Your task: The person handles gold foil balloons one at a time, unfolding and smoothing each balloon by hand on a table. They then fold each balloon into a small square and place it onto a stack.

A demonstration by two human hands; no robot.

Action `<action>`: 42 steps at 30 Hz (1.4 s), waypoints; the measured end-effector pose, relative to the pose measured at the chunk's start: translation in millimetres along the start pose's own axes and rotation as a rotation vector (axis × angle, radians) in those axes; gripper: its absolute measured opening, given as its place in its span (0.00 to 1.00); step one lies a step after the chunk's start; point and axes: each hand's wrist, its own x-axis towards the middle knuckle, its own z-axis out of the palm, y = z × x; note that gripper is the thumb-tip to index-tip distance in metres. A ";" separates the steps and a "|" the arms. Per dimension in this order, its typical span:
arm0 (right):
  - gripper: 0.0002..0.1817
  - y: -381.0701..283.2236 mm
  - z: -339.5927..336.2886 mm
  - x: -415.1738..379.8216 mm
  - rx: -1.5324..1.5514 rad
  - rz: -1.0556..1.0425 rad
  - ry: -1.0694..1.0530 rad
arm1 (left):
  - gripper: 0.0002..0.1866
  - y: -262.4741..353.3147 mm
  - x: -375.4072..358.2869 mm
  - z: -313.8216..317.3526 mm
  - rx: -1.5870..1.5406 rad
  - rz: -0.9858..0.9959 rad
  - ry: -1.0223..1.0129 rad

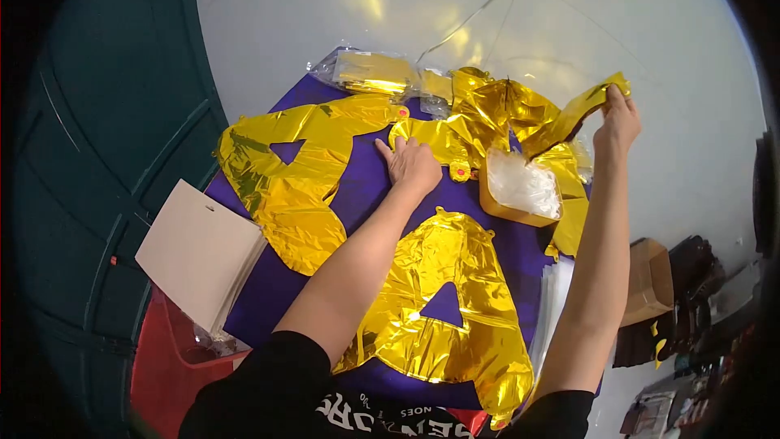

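My left hand (414, 167) reaches to the middle of the purple-covered table, its bent fingers on the end of a gold foil balloon (443, 140) and one finger stretched out to the side. My right hand (619, 120) is raised at the right, pinching another end of this crumpled foil and lifting it off the table. Two flat gold letter-A foil balloons lie nearby: one at the left (301, 215), one in front of me (479, 333). Under the lifted foil stands a yellow box (520, 213) of clear plastic pieces.
Clear packets of folded gold foil (374, 71) lie at the table's back edge. A stack of pale card (199, 256) rests at the left above a red bin (175, 374). White sheets (552, 309) lie at the right edge, near a cardboard box (647, 280).
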 end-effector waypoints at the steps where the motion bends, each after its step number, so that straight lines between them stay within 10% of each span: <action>1: 0.04 -3.6 -1.8 -8.4 0.053 0.039 -0.062 | 0.17 0.1 0.2 -1.6 -0.005 -0.001 -0.012; 7: 0.04 -30.4 -0.1 -32.9 0.176 0.168 -0.300 | 0.17 30.1 11.8 -10.7 -0.075 -0.211 0.187; 13: 0.12 -61.4 -9.9 -45.2 0.130 0.265 -0.564 | 0.19 76.5 68.0 -45.8 -0.616 -0.054 -0.243; 16: 0.13 -77.6 -17.6 -67.4 0.223 0.319 -0.644 | 0.26 99.2 73.6 -36.8 -0.578 -0.089 -0.023; 24: 0.10 -114.2 -65.1 -111.4 0.226 0.396 -0.901 | 0.39 108.4 101.2 -25.4 -0.615 -0.133 -0.187; 27: 0.10 -130.6 -75.3 -122.2 0.247 0.432 -1.015 | 0.29 98.7 125.8 6.5 -0.583 0.115 -0.040; 32: 0.10 -147.3 -101.9 -112.3 0.133 0.238 -0.647 | 0.13 80.8 163.2 38.2 -0.545 0.339 -0.084; 35: 0.14 -136.5 -169.1 -64.2 0.159 0.049 -0.142 | 0.12 80.3 149.4 4.5 -0.837 0.022 -0.029; 38: 0.14 -146.5 -257.1 -6.2 0.197 -0.056 -0.226 | 0.12 71.1 167.7 -4.5 -1.161 -0.396 0.095; 42: 0.14 -145.8 -296.2 -0.9 0.061 -0.175 -0.212 | 0.11 71.7 196.3 -4.9 -1.206 -0.290 0.153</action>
